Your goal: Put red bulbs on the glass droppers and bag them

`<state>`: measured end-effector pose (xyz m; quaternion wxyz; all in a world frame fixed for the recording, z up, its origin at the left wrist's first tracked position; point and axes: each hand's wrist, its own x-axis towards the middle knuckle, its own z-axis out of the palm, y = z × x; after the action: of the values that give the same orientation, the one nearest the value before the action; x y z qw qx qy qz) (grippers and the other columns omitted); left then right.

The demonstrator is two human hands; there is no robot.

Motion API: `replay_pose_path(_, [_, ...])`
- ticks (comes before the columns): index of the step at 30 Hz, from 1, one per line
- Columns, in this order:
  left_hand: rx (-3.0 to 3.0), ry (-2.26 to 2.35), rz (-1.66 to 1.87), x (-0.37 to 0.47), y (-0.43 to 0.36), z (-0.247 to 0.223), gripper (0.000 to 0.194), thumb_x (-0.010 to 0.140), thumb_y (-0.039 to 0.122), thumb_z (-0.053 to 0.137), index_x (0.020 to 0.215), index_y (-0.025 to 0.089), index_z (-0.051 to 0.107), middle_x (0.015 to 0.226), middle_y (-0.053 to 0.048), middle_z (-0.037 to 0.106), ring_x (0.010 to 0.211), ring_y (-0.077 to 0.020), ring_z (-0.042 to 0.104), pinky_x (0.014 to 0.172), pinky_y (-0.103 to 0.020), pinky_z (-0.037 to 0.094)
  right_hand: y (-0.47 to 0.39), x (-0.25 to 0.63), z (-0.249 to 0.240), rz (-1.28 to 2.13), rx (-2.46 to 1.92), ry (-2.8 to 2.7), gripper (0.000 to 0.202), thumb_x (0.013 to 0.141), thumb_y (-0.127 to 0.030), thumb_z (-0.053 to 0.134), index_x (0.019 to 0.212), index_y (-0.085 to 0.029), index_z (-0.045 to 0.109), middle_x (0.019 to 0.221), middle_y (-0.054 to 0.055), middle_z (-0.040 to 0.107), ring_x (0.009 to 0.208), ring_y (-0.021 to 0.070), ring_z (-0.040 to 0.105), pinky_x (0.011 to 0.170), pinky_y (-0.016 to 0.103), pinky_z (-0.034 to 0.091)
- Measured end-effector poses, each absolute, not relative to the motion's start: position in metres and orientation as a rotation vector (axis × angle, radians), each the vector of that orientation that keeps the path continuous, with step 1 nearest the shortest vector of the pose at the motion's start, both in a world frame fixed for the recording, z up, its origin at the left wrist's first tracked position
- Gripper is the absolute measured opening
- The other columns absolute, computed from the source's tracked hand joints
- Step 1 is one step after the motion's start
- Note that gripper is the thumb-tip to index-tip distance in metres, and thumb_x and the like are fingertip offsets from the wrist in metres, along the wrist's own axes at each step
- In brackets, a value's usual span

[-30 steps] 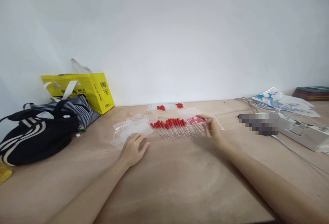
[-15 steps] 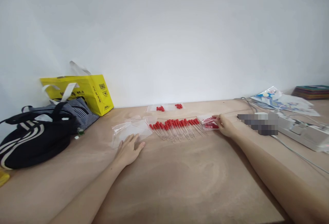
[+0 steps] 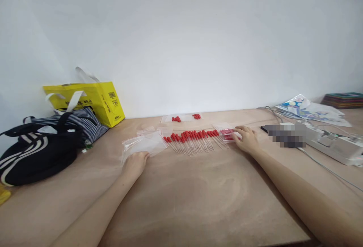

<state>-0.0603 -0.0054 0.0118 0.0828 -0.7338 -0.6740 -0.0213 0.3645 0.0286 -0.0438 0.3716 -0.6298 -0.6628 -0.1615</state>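
Note:
My left hand [image 3: 136,163] is closed at the near edge of several overlapping clear plastic zip bags [image 3: 141,145]. Its thumb and forefinger meet at the bag's edge, while the other fingers are curled out of sight. My right hand [image 3: 246,139] has its fingers apart, resting over the right side of a small clear bag with red pieces [image 3: 226,132] inside. Between the hands lies a row of thin pale sticks with red heads [image 3: 193,135], heads pointing away from me and stems towards me.
Further back, a clear bag [image 3: 185,118] bears two small clusters of red pieces. On the left stand a yellow bag [image 3: 113,103], a striped bag [image 3: 87,124] and a black bag [image 3: 42,160]. Right lie a power strip [image 3: 337,146], cables, a blurred-out dark object and printed plastic sheets [image 3: 314,111].
My left hand has gone from fingers spread over the plastic bags to closed at their near edge. My right hand has loosened from a pinch at the red-filled bag and spread over it.

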Motion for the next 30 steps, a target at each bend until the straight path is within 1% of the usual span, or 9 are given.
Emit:
replay_pose_path(4, [-2.157, -1.96, -0.044, -0.063, -0.003, 0.012, 0.029, 0.083, 0.018, 0.035, 0.095, 0.018, 0.062, 0.087, -0.01, 0.066, 0.084, -0.0253, 0.061, 0.069, -0.032, 0.043, 0.017, 0.336, -0.038, -0.529, -1.434, -1.818, 0.023, 0.079, -0.032, 0.044, 0.088, -0.022, 0.062, 0.094, 0.005, 0.059, 0.088, 0.0188, 0.052, 0.081, 0.036, 0.032])
replay_pose_path(8, [-2.071, -1.938, -0.109, -0.063, -0.008, 0.019, 0.034, 0.084, 0.017, 0.031, 0.108, 0.014, 0.055, 0.095, -0.013, 0.064, 0.088, -0.0281, 0.059, 0.072, -0.036, 0.044, 0.008, 0.315, -0.036, -0.552, -1.302, -1.923, 0.02, 0.08, -0.029, 0.045, 0.089, -0.021, 0.062, 0.096, 0.006, 0.058, 0.09, 0.0189, 0.051, 0.081, 0.035, 0.032])
replay_pose_path(11, [-2.07, -1.859, -0.196, -0.054, -0.026, 0.021, 0.035, 0.085, 0.02, 0.03, 0.113, 0.018, 0.052, 0.105, -0.009, 0.061, 0.092, -0.0253, 0.058, 0.076, -0.034, 0.044, 0.003, 0.308, -0.035, -0.525, -1.244, -1.975, 0.019, 0.079, -0.024, 0.045, 0.09, -0.021, 0.061, 0.096, 0.007, 0.057, 0.09, 0.0195, 0.051, 0.079, 0.035, 0.032])
replay_pose_path(15, [-2.501, -1.344, -0.36, -0.022, -0.065, 0.014, 0.035, 0.083, 0.018, 0.031, 0.106, 0.02, 0.058, 0.088, -0.007, 0.068, 0.074, -0.021, 0.064, 0.065, -0.031, 0.05, -0.004, 0.297, -0.033, -0.416, -1.175, -2.036, 0.019, 0.079, -0.02, 0.044, 0.089, -0.02, 0.06, 0.092, 0.007, 0.057, 0.086, 0.0202, 0.05, 0.076, 0.036, 0.033])
replay_pose_path(18, [-2.865, -0.867, -0.328, 0.003, -0.093, 0.014, 0.037, 0.084, 0.015, 0.03, 0.105, 0.023, 0.058, 0.081, -0.006, 0.069, 0.069, -0.0203, 0.064, 0.056, -0.03, 0.051, -0.012, 0.284, -0.029, -0.328, -1.097, -2.107, 0.019, 0.079, -0.02, 0.043, 0.087, -0.02, 0.061, 0.09, 0.007, 0.057, 0.085, 0.0205, 0.05, 0.074, 0.036, 0.034])
replay_pose_path(21, [-3.135, -0.536, -0.233, 0.008, -0.106, 0.015, 0.036, 0.086, 0.014, 0.029, 0.107, 0.024, 0.057, 0.093, -0.005, 0.067, 0.085, -0.0197, 0.062, 0.072, -0.032, 0.051, -0.023, 0.271, -0.023, -0.205, -1.009, -2.206, 0.018, 0.081, -0.024, 0.044, 0.087, -0.021, 0.061, 0.088, 0.007, 0.057, 0.081, 0.0189, 0.05, 0.072, 0.035, 0.035])
replay_pose_path(24, [-3.306, -0.594, -0.337, -0.009, -0.102, 0.018, 0.036, 0.087, 0.014, 0.03, 0.108, 0.029, 0.055, 0.095, -0.001, 0.067, 0.095, -0.0163, 0.059, 0.083, -0.029, 0.047, -0.032, 0.261, -0.018, -0.03, -0.96, -2.277, 0.02, 0.08, -0.029, 0.047, 0.093, -0.021, 0.06, 0.088, 0.005, 0.059, 0.08, 0.0173, 0.049, 0.074, 0.034, 0.035])
replay_pose_path(26, [-3.362, -0.752, -0.399, -0.024, -0.094, 0.022, 0.03, 0.085, 0.02, 0.037, 0.104, 0.03, 0.058, 0.093, -0.001, 0.067, 0.094, -0.0162, 0.059, 0.082, -0.028, 0.047, -0.036, 0.257, -0.015, 0.057, -0.956, -2.303, 0.021, 0.08, -0.031, 0.048, 0.096, -0.022, 0.06, 0.088, 0.004, 0.06, 0.081, 0.0171, 0.049, 0.075, 0.035, 0.035])
replay_pose_path(30, [-3.298, -1.054, -0.535, -0.037, -0.078, 0.034, 0.027, 0.075, 0.034, 0.051, 0.097, 0.024, 0.061, 0.1, -0.004, 0.063, 0.099, -0.021, 0.055, 0.087, -0.034, 0.043, -0.039, 0.253, -0.012, 0.165, -0.908, -2.333, 0.02, 0.081, -0.029, 0.048, 0.094, -0.022, 0.062, 0.086, 0.004, 0.061, 0.081, 0.0167, 0.05, 0.075, 0.035, 0.035])
